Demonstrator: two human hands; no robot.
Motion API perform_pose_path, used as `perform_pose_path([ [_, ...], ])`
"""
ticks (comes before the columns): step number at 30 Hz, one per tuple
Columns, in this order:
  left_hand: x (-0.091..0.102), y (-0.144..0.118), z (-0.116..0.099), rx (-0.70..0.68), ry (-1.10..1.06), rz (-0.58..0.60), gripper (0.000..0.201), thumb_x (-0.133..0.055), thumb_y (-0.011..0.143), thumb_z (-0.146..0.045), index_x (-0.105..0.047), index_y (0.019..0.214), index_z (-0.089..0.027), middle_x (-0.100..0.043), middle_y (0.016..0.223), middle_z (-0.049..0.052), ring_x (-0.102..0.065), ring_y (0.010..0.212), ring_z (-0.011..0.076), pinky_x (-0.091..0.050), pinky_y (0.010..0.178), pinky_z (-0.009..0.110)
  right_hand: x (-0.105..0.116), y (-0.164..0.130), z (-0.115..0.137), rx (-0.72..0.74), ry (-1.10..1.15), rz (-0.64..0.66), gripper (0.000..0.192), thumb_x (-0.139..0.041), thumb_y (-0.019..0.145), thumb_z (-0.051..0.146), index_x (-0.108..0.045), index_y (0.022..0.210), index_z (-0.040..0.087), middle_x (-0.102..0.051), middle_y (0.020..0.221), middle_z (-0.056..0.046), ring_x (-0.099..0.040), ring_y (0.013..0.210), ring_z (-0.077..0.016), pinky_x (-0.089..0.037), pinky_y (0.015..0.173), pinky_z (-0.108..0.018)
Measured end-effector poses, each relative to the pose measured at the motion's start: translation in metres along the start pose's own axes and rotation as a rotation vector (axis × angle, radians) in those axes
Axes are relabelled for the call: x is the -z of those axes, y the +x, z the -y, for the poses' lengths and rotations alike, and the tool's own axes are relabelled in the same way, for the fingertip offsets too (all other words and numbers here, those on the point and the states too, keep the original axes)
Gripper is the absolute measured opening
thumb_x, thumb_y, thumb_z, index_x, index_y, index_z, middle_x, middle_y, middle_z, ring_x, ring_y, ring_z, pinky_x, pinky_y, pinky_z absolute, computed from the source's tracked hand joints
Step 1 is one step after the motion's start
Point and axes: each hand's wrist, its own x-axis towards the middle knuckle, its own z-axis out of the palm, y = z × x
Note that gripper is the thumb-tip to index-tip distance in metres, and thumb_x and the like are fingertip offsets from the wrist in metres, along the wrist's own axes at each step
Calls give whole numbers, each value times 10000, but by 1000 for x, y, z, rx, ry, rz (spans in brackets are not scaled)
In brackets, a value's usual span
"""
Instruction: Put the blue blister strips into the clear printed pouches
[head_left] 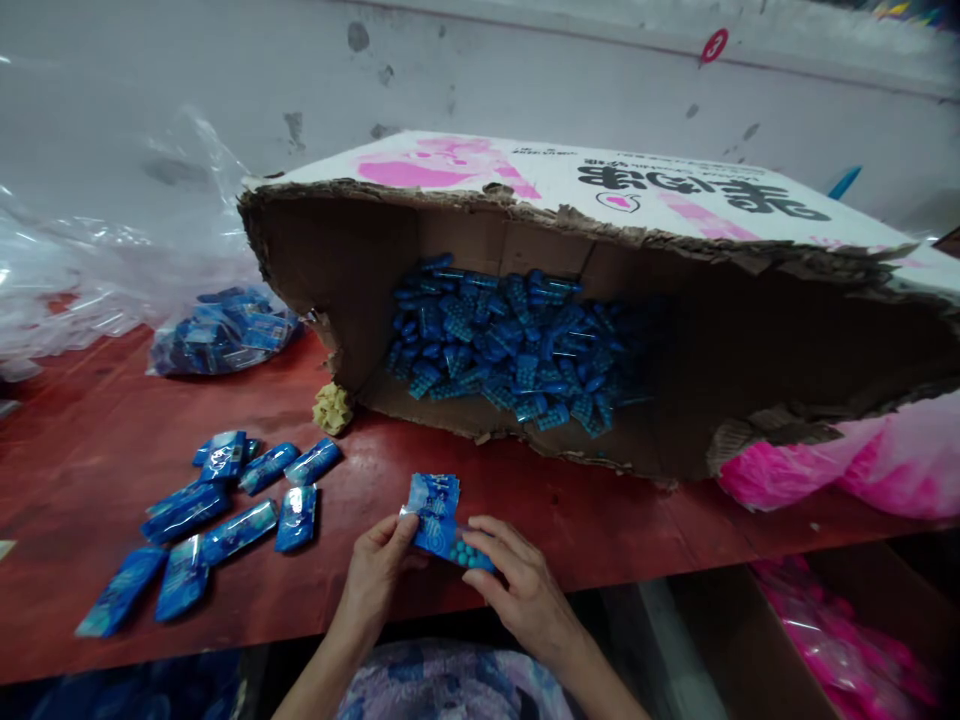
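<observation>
Lying on its side across the far right of the red table (90, 470), a torn carton (675, 330) is seen spilling blue blister strips (502, 350); its large dark characters cannot be read. Filled sachets (225, 515) are spread near left. A blue sachet (435, 515) is gripped by the left hand (379, 570), while a pill strip (471, 553) is pinched by the right hand (525, 590), apparently being inserted; sliding fully in seems called for.

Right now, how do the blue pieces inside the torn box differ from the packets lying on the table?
The blue pieces are heaped inside the cardboard box, bare and studded. The packets lie spread flat on the red table, glossy and wrapped. Both are blue and small.
</observation>
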Motion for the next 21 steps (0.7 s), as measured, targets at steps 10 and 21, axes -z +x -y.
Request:
perform_pose_path([
  [10, -10, -3, 0, 341, -301, -3, 233, -751, 560, -205, -616, 743, -153, -689, 677, 20, -633, 590, 145, -517, 553, 254, -45, 5, 4, -55, -14, -139, 486, -529, 794, 139, -440, 1264, 230, -500, 1272, -94, -476, 1153, -244, -420, 953, -378],
  [21, -1, -11, -10, 358, -354, 376, 191, -623, 723, -228, -643, 897, -152, -698, 812, 57, -653, 748, 186, -495, 700, 311, -27, 11, -12, -276, 775, -1, 732, -735, 616, 170, -425, 1255, 347, -537, 1184, 8, -578, 837, -118, -484, 761, -253],
])
